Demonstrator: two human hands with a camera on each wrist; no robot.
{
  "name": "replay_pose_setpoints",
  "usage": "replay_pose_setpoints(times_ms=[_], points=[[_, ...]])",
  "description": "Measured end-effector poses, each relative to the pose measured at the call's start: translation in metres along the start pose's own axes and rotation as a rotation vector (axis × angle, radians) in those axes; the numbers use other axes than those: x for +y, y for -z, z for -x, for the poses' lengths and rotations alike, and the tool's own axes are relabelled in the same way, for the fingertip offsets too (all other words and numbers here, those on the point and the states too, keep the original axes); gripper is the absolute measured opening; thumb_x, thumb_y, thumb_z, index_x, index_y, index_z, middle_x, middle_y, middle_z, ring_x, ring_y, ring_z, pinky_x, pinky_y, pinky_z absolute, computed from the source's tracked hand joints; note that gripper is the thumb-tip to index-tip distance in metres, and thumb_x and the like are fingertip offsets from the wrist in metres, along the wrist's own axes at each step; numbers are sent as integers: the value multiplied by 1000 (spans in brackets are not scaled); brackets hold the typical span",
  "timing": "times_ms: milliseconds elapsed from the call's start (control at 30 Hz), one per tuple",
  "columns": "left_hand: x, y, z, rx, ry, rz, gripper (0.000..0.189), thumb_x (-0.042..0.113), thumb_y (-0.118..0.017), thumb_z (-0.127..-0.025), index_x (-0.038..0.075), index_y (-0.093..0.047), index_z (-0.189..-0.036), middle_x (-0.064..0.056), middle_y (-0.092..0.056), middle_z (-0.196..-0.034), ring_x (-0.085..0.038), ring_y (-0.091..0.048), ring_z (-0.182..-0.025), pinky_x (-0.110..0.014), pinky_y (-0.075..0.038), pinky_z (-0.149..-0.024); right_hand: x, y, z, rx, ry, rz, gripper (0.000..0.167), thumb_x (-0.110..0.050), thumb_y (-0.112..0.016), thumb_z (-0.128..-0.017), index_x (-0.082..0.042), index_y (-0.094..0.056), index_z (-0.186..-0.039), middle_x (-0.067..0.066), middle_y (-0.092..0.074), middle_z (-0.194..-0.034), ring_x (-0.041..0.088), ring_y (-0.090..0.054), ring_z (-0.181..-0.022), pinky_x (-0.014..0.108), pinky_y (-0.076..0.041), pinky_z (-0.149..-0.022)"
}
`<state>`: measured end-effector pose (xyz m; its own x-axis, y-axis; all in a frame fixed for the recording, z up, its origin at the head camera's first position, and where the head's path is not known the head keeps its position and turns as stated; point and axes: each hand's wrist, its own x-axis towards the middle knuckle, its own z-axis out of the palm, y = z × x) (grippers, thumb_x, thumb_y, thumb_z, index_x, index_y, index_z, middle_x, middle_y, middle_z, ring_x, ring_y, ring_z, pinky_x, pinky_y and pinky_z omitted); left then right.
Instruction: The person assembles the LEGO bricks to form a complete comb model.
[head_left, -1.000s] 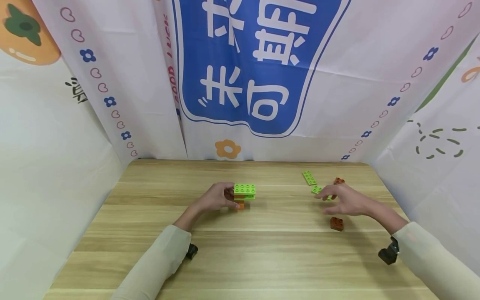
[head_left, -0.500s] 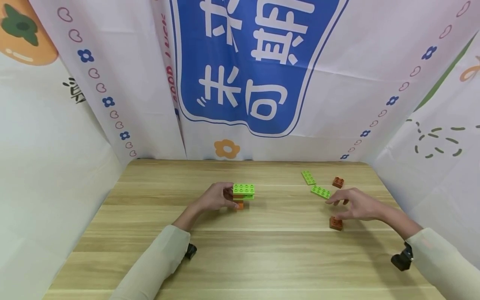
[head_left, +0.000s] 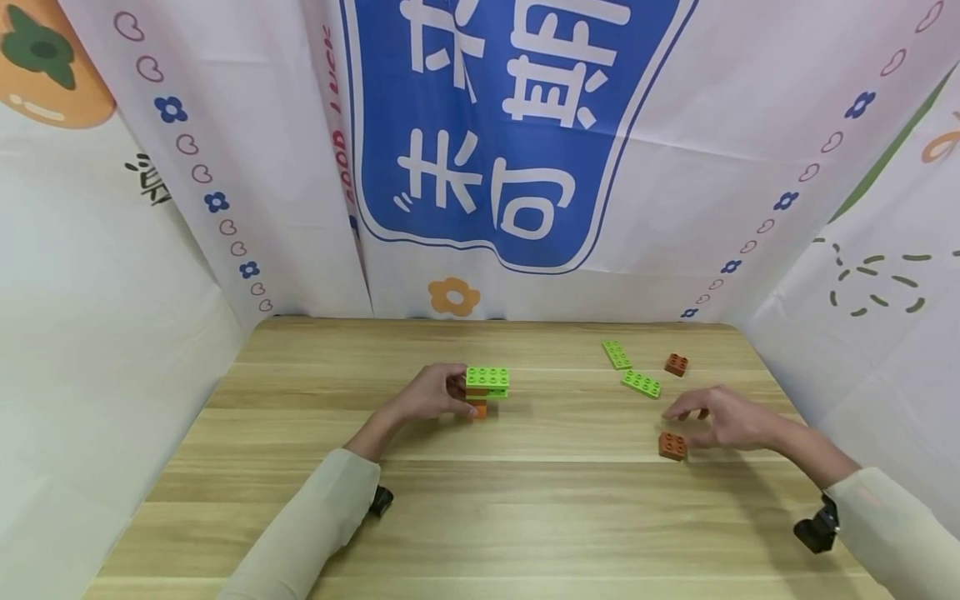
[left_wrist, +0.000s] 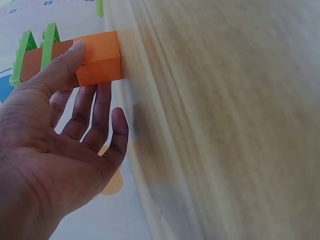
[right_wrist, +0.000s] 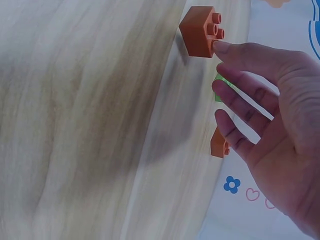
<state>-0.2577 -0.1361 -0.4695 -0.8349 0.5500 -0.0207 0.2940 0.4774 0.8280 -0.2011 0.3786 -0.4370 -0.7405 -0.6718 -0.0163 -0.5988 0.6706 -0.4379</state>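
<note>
Two hands work over a wood-grain table (head_left: 525, 517), one loaded, one not. Left hand (head_left: 431, 392) pinches a block stack (head_left: 487, 379) left of the loose pieces: thumb on one face, fingers behind, closed down to the stack's thickness, little finger off it. Order from the bottom: orange brick (left_wrist: 100, 57), lower brown brick (left_wrist: 61, 46), lower green plate (left_wrist: 47, 47), upper brown brick (left_wrist: 31, 62), top green plate (left_wrist: 21, 57). Grip sits low, thumb tip around the orange-brown join, probably to steady the base and leave the top studs uncovered. Plates overhang right, away from the palm, so the fingers get straight at the narrow column. Can't tell if the base rests on the table or sits just above it.

Right hand (head_left: 723, 419) is at the right, fingers loosely bent, thumb well apart from them, nothing held. Thumb tip is right by the near brown brick (head_left: 672, 447); contact unclear. Spread looks wide enough to go round that brick. Farther off lie the far brown brick (head_left: 677, 364) and two plates, near green plate (head_left: 641, 383) and far green plate (head_left: 617, 354), ends close together. Loose pieces sit studs up on the right, presumably for that hand's reach.
</note>
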Motion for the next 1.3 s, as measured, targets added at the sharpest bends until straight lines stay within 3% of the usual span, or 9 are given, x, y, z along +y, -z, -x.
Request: replay_pose_setpoints(times_ms=[500, 800, 1300], points=[[-1, 0, -1, -4, 5, -7, 37, 8, -90, -85, 8, -72, -118, -4, -74, -106, -18, -70, -98, -37, -60, -91, 1, -8, -3, -51, -32, -42, 45, -17, -93, -81, -11, -78, -122, 3, -76, -121, 22, -72, -106, 38, -61, -84], [-1, 1, -1, -9, 2, -5, 35, 8, -90, -86, 7, -72, -116, -6, -73, -106, -20, -70, -99, -37, -60, -92, -3, -14, -8, -33, -9, -32, 43, -20, -94, -81, -12, -79, -120, 2, -77, -119, 15, -71, -106, 39, -62, -84], [1, 1, 0, -11, 1, 21, 35, 7, -90, -84, 6, -70, -113, -9, -72, -105, -20, -71, -98, -36, -61, -91, -6, -22, -14, 2, -6, -14, 38, -18, -93, -81, -12, -79, -117, 2, -77, -116, 14, -71, -103, 37, -62, -82]])
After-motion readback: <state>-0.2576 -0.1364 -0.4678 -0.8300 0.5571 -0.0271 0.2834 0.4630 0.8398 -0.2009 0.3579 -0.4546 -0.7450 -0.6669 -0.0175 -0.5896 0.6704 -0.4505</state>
